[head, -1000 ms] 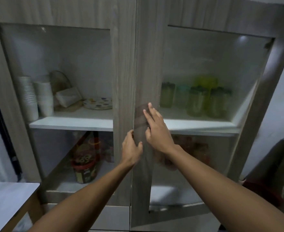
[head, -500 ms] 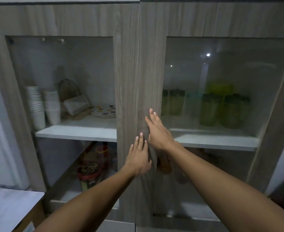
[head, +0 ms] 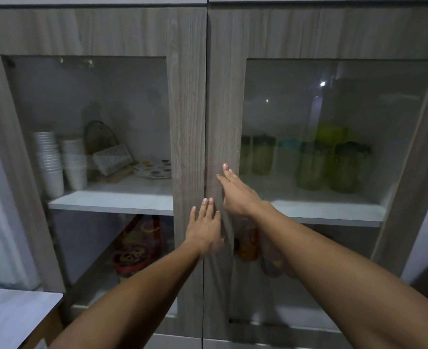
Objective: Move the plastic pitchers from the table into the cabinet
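Several green plastic pitchers (head: 326, 167) with dark lids stand on the right-hand shelf (head: 328, 210) inside the wood-grain cabinet, seen dimly through the glass of the right door (head: 223, 109). Both cabinet doors sit flush, meeting at the middle seam. My right hand (head: 235, 190) lies flat with spread fingers on the right door's inner frame. My left hand (head: 205, 227) rests flat just below it, across the seam by the left door (head: 187, 109). Neither hand holds anything.
Behind the left glass are stacked white cups (head: 59, 165), a patterned plate (head: 155, 170) and a rack. Colourful containers (head: 132, 258) fill the lower shelf. A white table corner (head: 13, 316) juts in at bottom left, a wall stands at right.
The right door has swung from ajar to flush with the left door. Both hands went from gripping its edge to lying flat on the door fronts.
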